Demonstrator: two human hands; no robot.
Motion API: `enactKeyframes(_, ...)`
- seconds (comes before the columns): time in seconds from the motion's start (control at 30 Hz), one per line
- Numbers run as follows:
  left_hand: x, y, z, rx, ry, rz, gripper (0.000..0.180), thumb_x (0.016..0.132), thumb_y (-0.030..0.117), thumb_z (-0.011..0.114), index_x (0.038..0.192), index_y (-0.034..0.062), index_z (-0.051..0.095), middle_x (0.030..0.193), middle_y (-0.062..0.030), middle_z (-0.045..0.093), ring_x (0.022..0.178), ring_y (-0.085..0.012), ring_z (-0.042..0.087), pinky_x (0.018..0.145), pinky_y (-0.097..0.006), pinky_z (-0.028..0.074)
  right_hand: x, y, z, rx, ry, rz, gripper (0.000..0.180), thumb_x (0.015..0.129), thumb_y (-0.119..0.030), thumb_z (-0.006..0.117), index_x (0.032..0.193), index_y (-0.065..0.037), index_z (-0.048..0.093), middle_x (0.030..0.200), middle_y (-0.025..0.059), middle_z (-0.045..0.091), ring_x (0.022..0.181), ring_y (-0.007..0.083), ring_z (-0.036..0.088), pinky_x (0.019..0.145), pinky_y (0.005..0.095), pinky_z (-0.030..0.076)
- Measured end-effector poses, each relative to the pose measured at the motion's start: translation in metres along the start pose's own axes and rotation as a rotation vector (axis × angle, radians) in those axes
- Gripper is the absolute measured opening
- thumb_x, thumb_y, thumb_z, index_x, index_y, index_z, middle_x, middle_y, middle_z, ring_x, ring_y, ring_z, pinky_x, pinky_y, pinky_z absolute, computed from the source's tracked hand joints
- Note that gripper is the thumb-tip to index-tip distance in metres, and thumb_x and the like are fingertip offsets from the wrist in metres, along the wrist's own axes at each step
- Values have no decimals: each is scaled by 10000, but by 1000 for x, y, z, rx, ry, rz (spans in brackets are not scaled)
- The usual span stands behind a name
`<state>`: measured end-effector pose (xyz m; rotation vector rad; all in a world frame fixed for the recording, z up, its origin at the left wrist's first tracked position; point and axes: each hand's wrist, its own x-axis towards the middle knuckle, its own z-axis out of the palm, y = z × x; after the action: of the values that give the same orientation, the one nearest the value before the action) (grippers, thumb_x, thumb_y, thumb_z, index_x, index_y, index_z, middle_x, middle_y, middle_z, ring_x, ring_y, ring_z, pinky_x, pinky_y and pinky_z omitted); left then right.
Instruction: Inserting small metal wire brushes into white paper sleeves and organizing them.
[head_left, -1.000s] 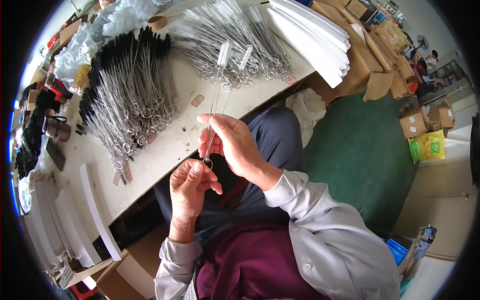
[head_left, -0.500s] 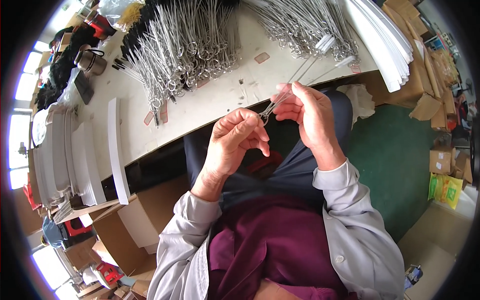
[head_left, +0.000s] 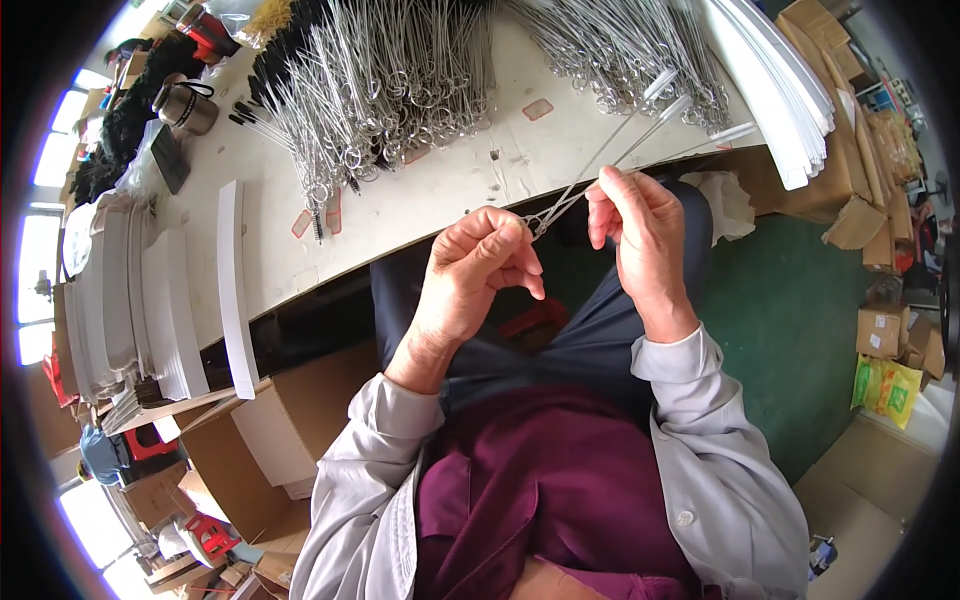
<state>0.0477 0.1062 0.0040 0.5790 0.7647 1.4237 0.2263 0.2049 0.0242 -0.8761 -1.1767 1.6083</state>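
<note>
A: What takes up most of the desk [head_left: 440, 190]?

B: Two big heaps of wire-handled brushes. The heap with black bristles [head_left: 370, 90] spreads over the middle toward the far edge, its ring ends pointing at the near edge. The heap with white bristles [head_left: 620, 50] lies toward the far right corner.

A: And along the edges?

B: Stacks of white card sheets [head_left: 150, 300] sit at the left end, one strip standing on edge near the near-left corner. More white sheets [head_left: 780, 90] fan out past the right edge, with cardboard boxes [head_left: 850, 200] beyond them. A metal mug [head_left: 188, 108] stands near the far left corner.

A: The hands?

B: Both are raised just in front of the near edge, above the lap. The left hand [head_left: 480, 275] is curled, thumb and forefinger pinching the ring ends of a few thin white-tipped brushes [head_left: 610, 150]. The right hand [head_left: 640, 230] pinches the same wire stems just beside it, fingertips closed on them.

A: Where do those brushes point?

B: Their stems slant up over the near edge, white tips reaching toward the white heap.
</note>
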Motion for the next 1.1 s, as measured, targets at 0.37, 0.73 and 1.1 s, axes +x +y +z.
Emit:
enactKeyframes(0.37,-1,-2,3,134,62,119,164,1039,142,616,1013,-13,662,837,-109,696,730,-170,691,679,-323,615,-1,-12,6,40,10,-53,185,984,-167,711,930,8,691,758,78,688,567,115,615,516,246,489)
enactKeyframes(0.73,-5,1,7,255,88,248,174,1032,147,635,1002,-23,656,862,-104,700,729,-153,687,693,-294,587,6,-5,1,-187,88,-129,253,996,-235,700,893,-7,667,746,69,683,543,107,596,500,236,467)
enactKeyframes(1.1,-14,1,15,387,28,154,164,1023,46,512,951,-27,640,904,-105,722,801,-138,677,791,-292,544,12,8,4,215,51,200,404,1067,-241,529,1345,52,529,1046,231,719,800,274,750,655,341,632)
